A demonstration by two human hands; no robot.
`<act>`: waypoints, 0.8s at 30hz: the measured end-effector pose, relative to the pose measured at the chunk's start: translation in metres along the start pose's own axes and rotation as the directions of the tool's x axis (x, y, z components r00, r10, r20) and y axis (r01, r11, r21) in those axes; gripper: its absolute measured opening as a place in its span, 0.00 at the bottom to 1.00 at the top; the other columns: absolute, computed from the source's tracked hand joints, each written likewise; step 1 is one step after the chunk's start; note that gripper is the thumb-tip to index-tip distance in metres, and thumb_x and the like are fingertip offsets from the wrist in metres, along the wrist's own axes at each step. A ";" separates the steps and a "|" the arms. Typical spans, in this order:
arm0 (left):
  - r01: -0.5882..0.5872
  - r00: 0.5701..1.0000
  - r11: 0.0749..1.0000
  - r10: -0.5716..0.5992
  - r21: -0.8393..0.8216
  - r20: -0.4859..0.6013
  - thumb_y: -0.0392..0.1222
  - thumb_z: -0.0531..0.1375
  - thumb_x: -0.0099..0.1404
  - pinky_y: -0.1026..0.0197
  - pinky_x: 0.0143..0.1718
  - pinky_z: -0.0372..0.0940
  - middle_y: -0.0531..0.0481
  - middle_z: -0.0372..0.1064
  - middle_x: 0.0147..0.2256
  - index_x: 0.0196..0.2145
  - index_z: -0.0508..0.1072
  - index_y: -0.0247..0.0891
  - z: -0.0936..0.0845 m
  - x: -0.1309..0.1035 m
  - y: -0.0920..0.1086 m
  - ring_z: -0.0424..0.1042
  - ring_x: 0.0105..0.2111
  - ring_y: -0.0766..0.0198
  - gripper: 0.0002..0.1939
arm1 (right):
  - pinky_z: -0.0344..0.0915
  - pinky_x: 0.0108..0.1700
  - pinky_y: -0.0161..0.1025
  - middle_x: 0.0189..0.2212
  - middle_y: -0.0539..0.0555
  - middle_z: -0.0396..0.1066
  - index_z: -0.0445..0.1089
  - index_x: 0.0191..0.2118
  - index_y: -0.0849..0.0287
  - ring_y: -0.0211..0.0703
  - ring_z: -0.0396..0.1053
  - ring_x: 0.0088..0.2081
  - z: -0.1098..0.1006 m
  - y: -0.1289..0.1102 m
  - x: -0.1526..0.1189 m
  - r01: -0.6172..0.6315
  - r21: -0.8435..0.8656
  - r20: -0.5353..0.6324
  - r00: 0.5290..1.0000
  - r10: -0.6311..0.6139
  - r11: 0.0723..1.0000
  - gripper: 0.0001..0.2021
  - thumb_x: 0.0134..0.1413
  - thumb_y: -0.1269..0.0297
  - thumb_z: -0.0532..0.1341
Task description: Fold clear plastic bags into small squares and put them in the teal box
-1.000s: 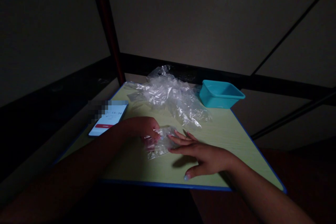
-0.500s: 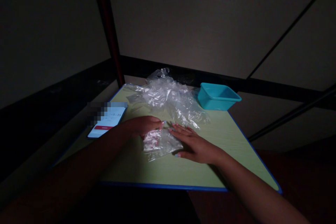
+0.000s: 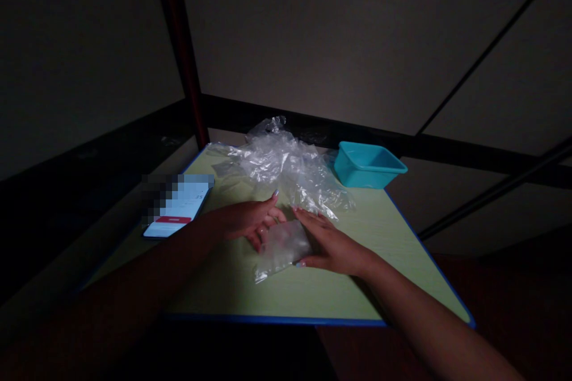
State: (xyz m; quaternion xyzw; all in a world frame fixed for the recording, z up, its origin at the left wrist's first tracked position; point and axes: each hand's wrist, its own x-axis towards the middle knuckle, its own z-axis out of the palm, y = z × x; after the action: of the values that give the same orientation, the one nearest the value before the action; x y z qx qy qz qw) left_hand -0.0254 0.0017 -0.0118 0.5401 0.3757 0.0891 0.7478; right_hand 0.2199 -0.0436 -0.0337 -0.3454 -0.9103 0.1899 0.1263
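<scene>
A small clear plastic bag (image 3: 285, 248), apparently folded, lies between my hands near the middle of the table. My left hand (image 3: 257, 221) is at its left edge with the thumb lifted away and the other fingers loosely bent. Some of those fingers show through or behind the plastic, and nothing is gripped between thumb and fingers. On the other side my right hand (image 3: 333, 244) rests palm down with fingers stretched out, against the bag's right edge. Just beyond both hands spreads a heap of crumpled clear plastic bags (image 3: 286, 161).
A turquoise plastic basin (image 3: 369, 172) stands at the table's back right. At the left edge lies a phone (image 3: 172, 227) with a lit screen. The pale green table (image 3: 357, 297) has a blue rim, and walls close in behind it. The light is dim.
My left thumb has come up off the bag and that hand has opened. The bag's left part has shifted or been folded over toward the right. My right hand has barely moved.
</scene>
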 end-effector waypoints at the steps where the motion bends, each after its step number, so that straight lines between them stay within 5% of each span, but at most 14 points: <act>1: 0.000 1.000 1.000 0.000 0.001 -0.005 0.72 0.39 0.61 0.62 0.23 0.60 0.44 0.72 0.34 0.36 0.70 0.37 0.000 0.001 -0.001 0.68 0.22 0.64 0.36 | 0.40 0.62 0.64 0.68 0.61 0.37 0.24 0.67 0.48 0.56 0.38 0.67 0.000 -0.001 0.000 -0.001 0.003 0.007 1.000 0.001 1.000 0.53 0.50 0.54 0.66; 10: -0.062 0.998 0.980 0.061 -0.190 -0.007 0.69 0.47 0.61 0.57 0.32 0.65 0.44 0.73 0.35 0.42 0.66 0.39 0.013 -0.003 0.004 0.74 0.34 0.55 0.30 | 0.41 0.61 0.63 0.67 0.64 0.41 0.30 0.68 0.51 0.58 0.42 0.66 -0.004 -0.002 0.003 -0.009 0.014 0.007 1.000 0.009 1.000 0.50 0.49 0.54 0.66; 19: -0.146 0.987 0.965 0.156 -0.219 0.028 0.69 0.48 0.60 0.58 0.29 0.63 0.43 0.74 0.34 0.32 0.64 0.39 0.008 -0.002 -0.001 0.73 0.32 0.56 0.28 | 0.48 0.62 0.54 0.65 0.63 0.46 0.37 0.68 0.54 0.53 0.47 0.65 -0.001 0.003 0.003 0.146 0.044 -0.131 0.982 -0.139 0.988 0.45 0.52 0.53 0.64; 24: -0.153 0.988 0.979 0.157 -0.135 0.014 0.70 0.46 0.60 0.63 0.24 0.57 0.46 0.72 0.35 0.32 0.68 0.38 0.011 -0.005 0.001 0.68 0.24 0.64 0.30 | 0.53 0.60 0.53 0.61 0.63 0.55 0.48 0.65 0.55 0.52 0.54 0.61 -0.003 -0.002 0.007 0.203 0.131 -0.198 0.964 -0.175 0.970 0.34 0.57 0.53 0.59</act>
State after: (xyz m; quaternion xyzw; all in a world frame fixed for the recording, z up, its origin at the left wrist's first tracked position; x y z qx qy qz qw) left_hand -0.0210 -0.0087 -0.0068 0.5177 0.3167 0.1655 0.7774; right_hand 0.2148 -0.0396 -0.0291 -0.2627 -0.9065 0.2118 0.2537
